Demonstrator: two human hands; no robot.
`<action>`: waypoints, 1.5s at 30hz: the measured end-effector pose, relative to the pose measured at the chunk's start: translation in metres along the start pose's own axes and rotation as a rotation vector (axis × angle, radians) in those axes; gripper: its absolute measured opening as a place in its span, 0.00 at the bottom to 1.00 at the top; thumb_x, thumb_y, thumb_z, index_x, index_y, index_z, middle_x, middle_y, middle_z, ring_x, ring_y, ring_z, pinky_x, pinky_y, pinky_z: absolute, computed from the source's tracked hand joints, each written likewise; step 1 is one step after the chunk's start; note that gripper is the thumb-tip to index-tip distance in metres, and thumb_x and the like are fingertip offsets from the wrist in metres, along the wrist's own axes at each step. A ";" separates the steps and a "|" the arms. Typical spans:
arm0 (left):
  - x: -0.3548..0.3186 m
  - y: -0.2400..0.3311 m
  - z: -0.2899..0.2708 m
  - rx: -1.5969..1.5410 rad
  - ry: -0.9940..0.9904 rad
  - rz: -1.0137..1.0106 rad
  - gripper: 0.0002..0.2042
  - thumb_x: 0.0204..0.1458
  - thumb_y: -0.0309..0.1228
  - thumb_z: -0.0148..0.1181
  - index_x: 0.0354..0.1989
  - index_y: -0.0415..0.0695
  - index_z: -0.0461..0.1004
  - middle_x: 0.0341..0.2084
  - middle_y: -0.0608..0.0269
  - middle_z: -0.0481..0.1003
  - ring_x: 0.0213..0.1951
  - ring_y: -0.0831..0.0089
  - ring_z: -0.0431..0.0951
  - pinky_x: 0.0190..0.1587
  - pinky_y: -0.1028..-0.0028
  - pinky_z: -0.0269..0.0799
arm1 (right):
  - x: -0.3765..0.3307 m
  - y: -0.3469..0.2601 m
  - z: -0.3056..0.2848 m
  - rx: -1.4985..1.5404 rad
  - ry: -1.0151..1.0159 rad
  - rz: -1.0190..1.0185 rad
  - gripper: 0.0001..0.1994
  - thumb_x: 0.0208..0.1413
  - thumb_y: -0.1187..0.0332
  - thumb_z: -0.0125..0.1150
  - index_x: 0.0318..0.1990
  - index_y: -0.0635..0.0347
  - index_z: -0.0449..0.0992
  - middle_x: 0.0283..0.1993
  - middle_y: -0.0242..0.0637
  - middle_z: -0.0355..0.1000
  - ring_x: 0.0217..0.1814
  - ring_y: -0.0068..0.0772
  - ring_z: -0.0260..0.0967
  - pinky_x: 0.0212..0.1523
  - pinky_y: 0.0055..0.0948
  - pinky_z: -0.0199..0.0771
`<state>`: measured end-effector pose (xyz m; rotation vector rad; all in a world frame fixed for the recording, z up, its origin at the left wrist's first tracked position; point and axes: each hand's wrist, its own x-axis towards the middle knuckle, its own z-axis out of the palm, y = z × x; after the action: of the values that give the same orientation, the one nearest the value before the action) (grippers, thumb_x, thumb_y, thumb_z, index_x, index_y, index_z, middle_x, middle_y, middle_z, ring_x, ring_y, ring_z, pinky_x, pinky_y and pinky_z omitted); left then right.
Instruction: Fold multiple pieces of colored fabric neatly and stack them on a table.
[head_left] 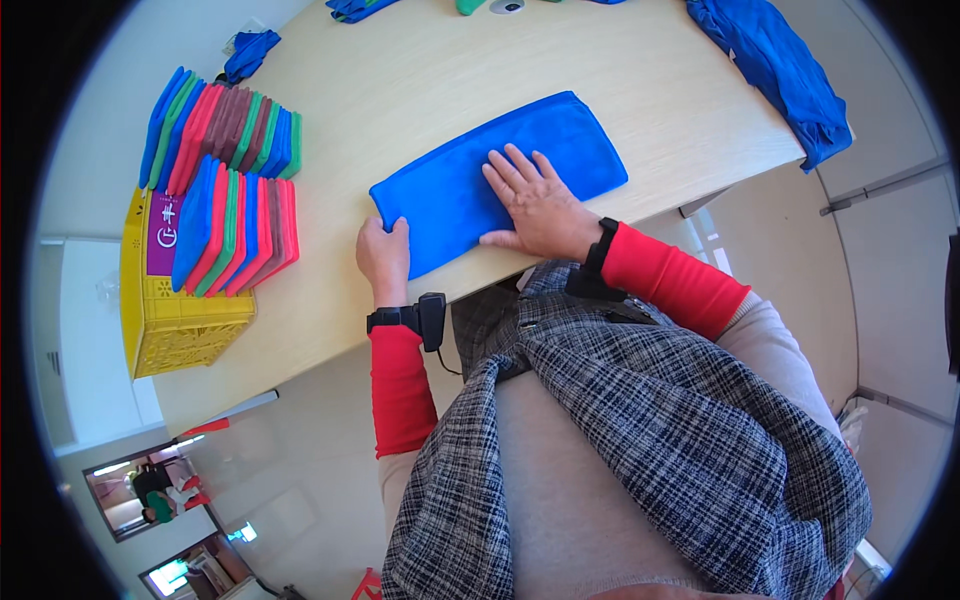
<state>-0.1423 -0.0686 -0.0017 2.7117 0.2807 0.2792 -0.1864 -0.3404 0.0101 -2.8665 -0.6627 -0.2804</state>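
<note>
Right fingers (pixel 524 166) apart on blue cloth (pixel 450 200), curled left fingers (pixel 371 232) at its edge.

A blue cloth (pixel 458 195) is lying flat on the pale table (pixel 430 75), forming a folded rectangle (nearly smooth) and stretching along the table's near edge.

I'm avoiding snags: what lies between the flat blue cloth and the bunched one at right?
In the head view, bare tabletop separates the flat cloth from the bunched cloth.
</note>
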 end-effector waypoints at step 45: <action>0.017 0.075 -0.088 -1.283 -0.271 0.148 0.38 0.54 0.20 0.60 0.73 0.35 0.50 0.49 0.51 0.75 0.48 0.68 0.78 0.50 0.73 0.75 | 0.030 -0.049 0.027 0.007 -0.089 -0.196 0.46 0.62 0.35 0.46 0.74 0.68 0.53 0.79 0.52 0.47 0.82 0.54 0.38 0.77 0.57 0.38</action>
<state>-0.1346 -0.0998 0.1102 1.4624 -0.1580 0.0667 -0.1787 -0.2786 -0.0024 -2.8231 -0.9615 -0.1783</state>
